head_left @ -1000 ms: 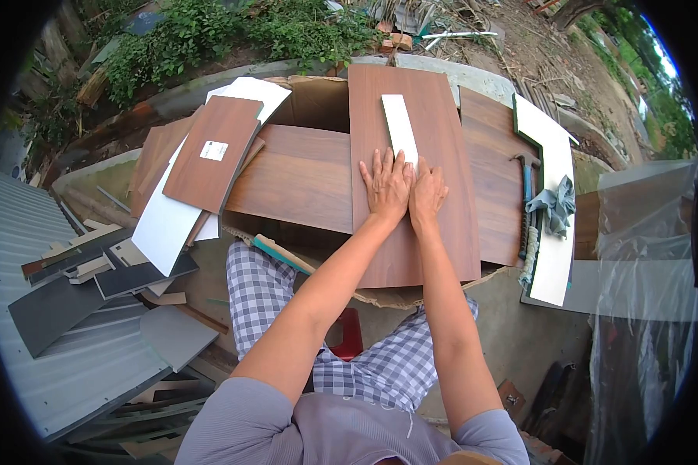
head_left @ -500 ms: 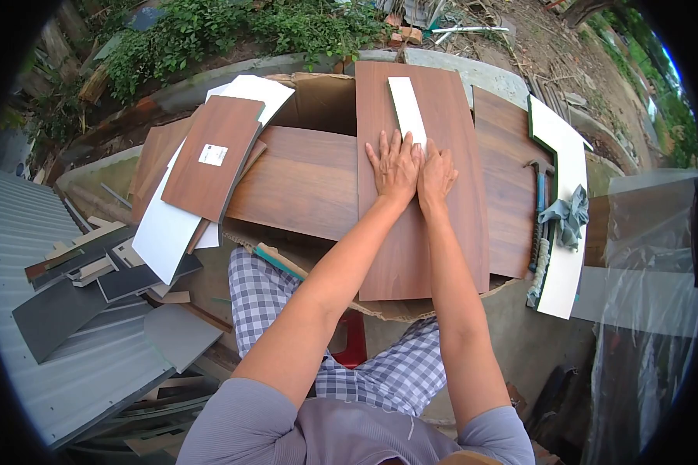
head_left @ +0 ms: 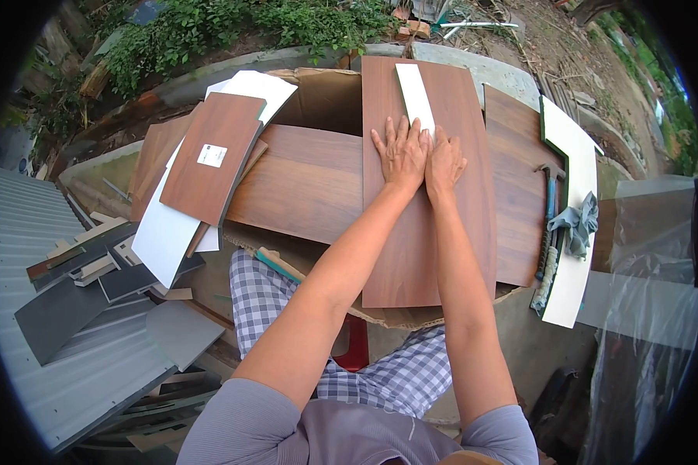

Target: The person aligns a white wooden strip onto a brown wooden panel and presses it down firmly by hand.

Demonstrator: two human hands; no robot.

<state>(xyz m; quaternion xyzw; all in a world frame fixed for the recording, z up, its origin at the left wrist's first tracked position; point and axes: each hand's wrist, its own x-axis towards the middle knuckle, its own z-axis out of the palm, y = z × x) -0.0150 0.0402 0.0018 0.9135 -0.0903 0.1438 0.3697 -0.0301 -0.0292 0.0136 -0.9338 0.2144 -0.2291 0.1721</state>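
Note:
A long brown wood-grain board (head_left: 399, 256) lies lengthwise in front of me, across another brown board (head_left: 302, 182). On its far half is a narrow white strip (head_left: 416, 97), its near end hidden under my hands. My left hand (head_left: 403, 159) presses flat on the strip and the board, with fingers spread. Beside it and touching it, my right hand (head_left: 444, 161) rests on the strip's near part and the board, its fingers extended. Neither hand is wrapped around anything.
At right lie a hammer (head_left: 551, 201), a grey crumpled cloth (head_left: 578, 225) and a white notched panel (head_left: 568, 291). A brown panel with a label (head_left: 209, 182) sits on white panels at left. Cardboard (head_left: 318, 85) shows beneath. Dark offcuts (head_left: 62, 310) lie on corrugated metal.
Both hands and the white strip have slid slightly toward the far end of the brown board. The view has also shifted a little.

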